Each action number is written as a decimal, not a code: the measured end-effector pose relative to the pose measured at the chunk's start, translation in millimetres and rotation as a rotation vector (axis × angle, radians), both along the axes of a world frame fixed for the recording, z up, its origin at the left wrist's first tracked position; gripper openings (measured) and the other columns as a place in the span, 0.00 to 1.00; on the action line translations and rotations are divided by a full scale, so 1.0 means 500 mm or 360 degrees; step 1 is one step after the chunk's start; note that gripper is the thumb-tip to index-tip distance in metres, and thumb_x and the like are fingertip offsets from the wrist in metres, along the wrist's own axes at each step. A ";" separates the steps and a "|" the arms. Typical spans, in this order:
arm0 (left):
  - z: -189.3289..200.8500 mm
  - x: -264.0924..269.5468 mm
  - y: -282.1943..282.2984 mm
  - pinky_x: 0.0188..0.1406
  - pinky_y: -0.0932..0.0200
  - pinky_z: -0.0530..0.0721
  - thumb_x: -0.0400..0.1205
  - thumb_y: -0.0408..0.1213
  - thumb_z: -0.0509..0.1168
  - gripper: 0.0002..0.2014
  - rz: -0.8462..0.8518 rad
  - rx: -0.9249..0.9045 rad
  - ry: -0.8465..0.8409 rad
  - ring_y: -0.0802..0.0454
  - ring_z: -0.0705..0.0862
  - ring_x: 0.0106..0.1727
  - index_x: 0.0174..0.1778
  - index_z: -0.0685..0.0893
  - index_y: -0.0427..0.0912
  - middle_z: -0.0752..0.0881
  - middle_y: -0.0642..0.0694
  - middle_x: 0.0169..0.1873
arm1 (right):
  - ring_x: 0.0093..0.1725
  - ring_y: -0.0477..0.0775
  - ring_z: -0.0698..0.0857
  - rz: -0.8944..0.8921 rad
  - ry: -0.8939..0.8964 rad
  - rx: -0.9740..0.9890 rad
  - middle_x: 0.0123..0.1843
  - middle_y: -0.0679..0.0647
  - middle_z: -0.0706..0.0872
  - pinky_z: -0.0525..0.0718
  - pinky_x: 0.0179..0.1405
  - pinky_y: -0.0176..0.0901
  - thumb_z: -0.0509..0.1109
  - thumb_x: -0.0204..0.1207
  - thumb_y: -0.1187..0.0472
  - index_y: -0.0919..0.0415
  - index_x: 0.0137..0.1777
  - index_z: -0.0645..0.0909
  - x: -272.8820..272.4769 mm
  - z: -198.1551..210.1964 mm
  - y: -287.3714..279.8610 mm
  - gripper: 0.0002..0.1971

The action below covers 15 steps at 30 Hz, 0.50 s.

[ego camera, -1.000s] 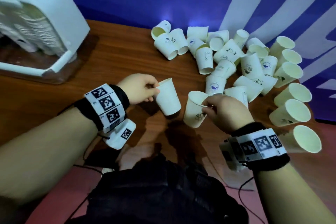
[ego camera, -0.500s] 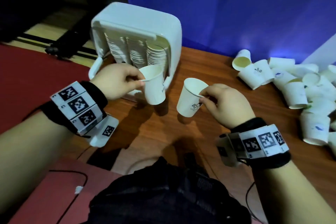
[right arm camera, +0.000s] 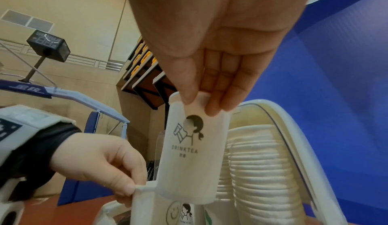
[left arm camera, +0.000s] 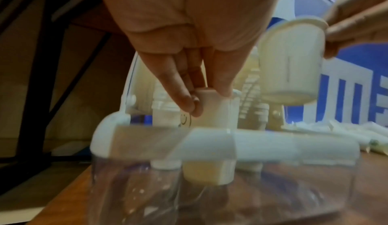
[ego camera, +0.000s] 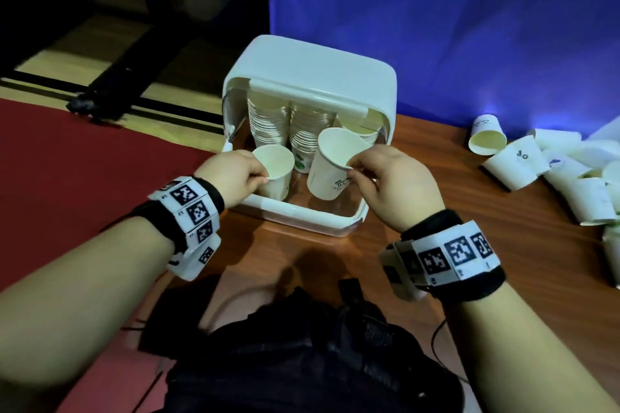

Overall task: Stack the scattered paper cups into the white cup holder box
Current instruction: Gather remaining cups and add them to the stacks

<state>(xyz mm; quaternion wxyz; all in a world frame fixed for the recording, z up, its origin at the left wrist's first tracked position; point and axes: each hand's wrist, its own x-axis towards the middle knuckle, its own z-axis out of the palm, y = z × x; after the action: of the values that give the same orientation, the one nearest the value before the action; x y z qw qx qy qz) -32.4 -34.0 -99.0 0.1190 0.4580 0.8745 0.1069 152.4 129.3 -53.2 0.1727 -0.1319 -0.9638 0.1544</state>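
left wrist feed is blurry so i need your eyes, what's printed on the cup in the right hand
observer: The right hand's cup shows a ponytailed figure above the word DRINKTEA.
operator: how is it gripped
observer: The right hand pinches its rim between thumb and fingers.
operator: many loose cups to go
observer: A pile of loose cups lies on the table, right of the white cup holder box.

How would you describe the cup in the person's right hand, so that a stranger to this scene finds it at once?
Start at the white cup holder box at the back of the wooden table. Two hands hold cups at its open front; take the right hand. Its cup is tilted and raised, and bears a printed figure with the word DRINKTEA, unlike the left hand's cup, set lower.
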 end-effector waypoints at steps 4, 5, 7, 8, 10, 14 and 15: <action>-0.043 -0.018 0.012 0.60 0.57 0.76 0.81 0.43 0.61 0.13 -0.0072 -0.0127 -0.0060 0.48 0.79 0.61 0.58 0.85 0.44 0.82 0.47 0.59 | 0.44 0.64 0.86 0.0068 0.0013 0.0016 0.43 0.58 0.87 0.83 0.37 0.50 0.61 0.72 0.55 0.61 0.46 0.85 -0.044 -0.013 -0.003 0.14; -0.050 -0.024 0.013 0.60 0.57 0.76 0.81 0.43 0.61 0.14 -0.0076 -0.0139 -0.0081 0.48 0.79 0.61 0.58 0.85 0.45 0.82 0.48 0.60 | 0.44 0.63 0.86 0.0074 0.0011 0.0014 0.43 0.58 0.88 0.82 0.36 0.49 0.61 0.72 0.54 0.60 0.46 0.85 -0.056 -0.017 -0.004 0.14; -0.057 -0.029 0.013 0.61 0.56 0.76 0.81 0.44 0.61 0.14 -0.0097 -0.0116 -0.0113 0.48 0.79 0.62 0.58 0.85 0.44 0.81 0.48 0.61 | 0.43 0.63 0.86 0.0078 0.0014 0.0017 0.42 0.57 0.88 0.81 0.35 0.45 0.62 0.72 0.55 0.60 0.44 0.85 -0.074 -0.022 -0.007 0.12; -0.060 -0.033 0.012 0.62 0.56 0.76 0.80 0.44 0.63 0.14 -0.0114 -0.0087 -0.0123 0.47 0.78 0.63 0.58 0.85 0.45 0.79 0.48 0.63 | 0.42 0.62 0.87 0.0083 0.0015 0.0025 0.41 0.57 0.88 0.81 0.35 0.44 0.63 0.71 0.55 0.60 0.44 0.85 -0.083 -0.023 -0.008 0.12; -0.062 -0.036 0.009 0.62 0.54 0.76 0.77 0.46 0.67 0.17 -0.0105 -0.0002 -0.0135 0.47 0.77 0.65 0.61 0.83 0.47 0.75 0.48 0.67 | 0.41 0.62 0.87 0.0109 0.0020 0.0042 0.40 0.57 0.88 0.82 0.34 0.44 0.65 0.70 0.57 0.60 0.42 0.85 -0.096 -0.026 -0.010 0.10; -0.066 -0.036 0.010 0.70 0.51 0.70 0.65 0.52 0.76 0.42 0.0142 0.0167 -0.0267 0.45 0.68 0.72 0.73 0.66 0.45 0.66 0.45 0.72 | 0.39 0.61 0.87 0.0183 0.0104 0.0084 0.38 0.57 0.88 0.83 0.32 0.43 0.62 0.71 0.57 0.61 0.41 0.85 -0.115 -0.030 -0.012 0.11; -0.068 -0.041 0.014 0.73 0.51 0.66 0.64 0.52 0.77 0.46 0.0199 0.0162 -0.0354 0.45 0.66 0.74 0.75 0.62 0.44 0.65 0.44 0.72 | 0.38 0.61 0.87 0.0210 0.0120 0.0092 0.38 0.57 0.88 0.83 0.31 0.42 0.62 0.71 0.57 0.61 0.41 0.86 -0.122 -0.033 -0.014 0.12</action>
<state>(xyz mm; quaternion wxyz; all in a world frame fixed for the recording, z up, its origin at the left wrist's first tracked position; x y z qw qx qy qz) -52.7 -26.8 -132.8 0.1848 0.3934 0.8762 0.2084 91.5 122.5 -69.6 0.2019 -0.0571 -0.9673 0.1423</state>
